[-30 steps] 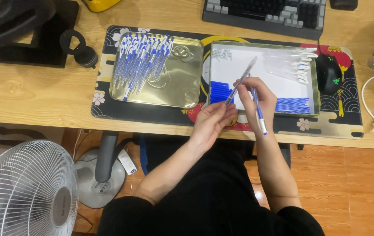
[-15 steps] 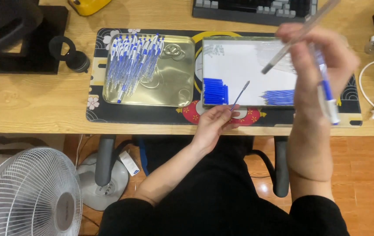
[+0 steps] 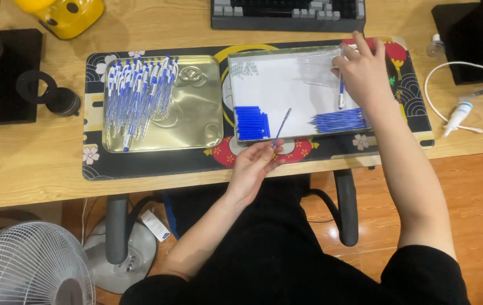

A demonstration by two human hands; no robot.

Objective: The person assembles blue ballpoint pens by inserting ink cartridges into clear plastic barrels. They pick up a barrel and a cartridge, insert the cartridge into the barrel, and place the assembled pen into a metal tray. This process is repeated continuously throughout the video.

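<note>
Since the frame half a second earlier, the right hand (image 3: 366, 73) had dropped from close under the camera to the far right part of the white tray (image 3: 275, 85), while the left hand (image 3: 253, 166) had kept its place at the near edge of the counter (image 3: 27, 169).

Far left of both hands: a gold tray (image 3: 196, 121) with a heap of finished blue-and-white pens (image 3: 137, 96), untouched.

Left hand: fingers (image 3: 270, 155) pinched shut on the lower end of a thin blue refill (image 3: 282, 125), which slanted up and away over the white tray's near rim. Just beyond these fingers lay a stack of blue caps (image 3: 251, 122).

Right hand: fingers curled down over the clear barrels (image 3: 318, 70) at the tray's far side, with a blue-tipped pen part (image 3: 341, 96) hanging below them; whether they gripped a barrel could not be told. Just nearer than these fingers lay a row of spare refills (image 3: 337, 120).

Judged from the layout, the refill was ready and a barrel was being fetched to receive it.
</note>
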